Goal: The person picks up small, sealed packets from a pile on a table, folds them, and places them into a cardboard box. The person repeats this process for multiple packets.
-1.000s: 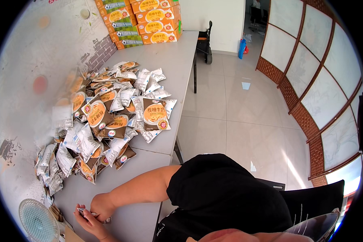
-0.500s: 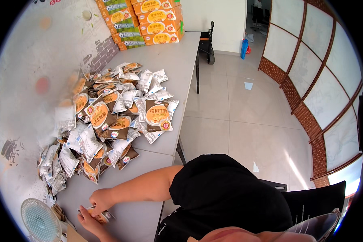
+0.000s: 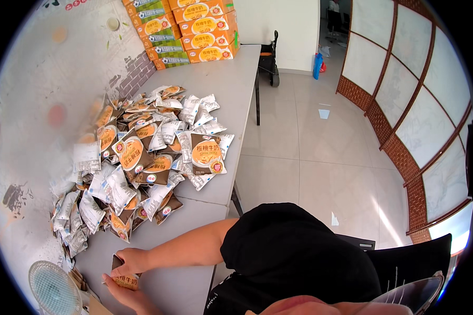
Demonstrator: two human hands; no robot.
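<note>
A small brown and orange packet [image 3: 125, 281], a soft sachet like those in the heap, is between my two hands over the table's near end. My right hand [image 3: 129, 262], at the end of the bare forearm from the black sleeve, grips its upper part. From below, my left hand [image 3: 122, 295] holds the lower part, thumb at the packet's edge. A brown corner stands up beyond my right fingers; much of the rest is covered. Close above my hands lies a big heap of similar packets [image 3: 133, 153], some showing white backs.
Orange and green cartons [image 3: 207, 39] are stacked at the table's far end. A small round fan [image 3: 54, 287] stands beside my left hand, near a cardboard box [image 3: 96, 306]. The grey table [image 3: 223, 89] runs along the wall; a folding screen [image 3: 399, 79] stands to the right.
The packet has turned between my hands, and its brown end now sticks up past my right fingers. My right hand has shifted slightly along it. The heap looks the same.
</note>
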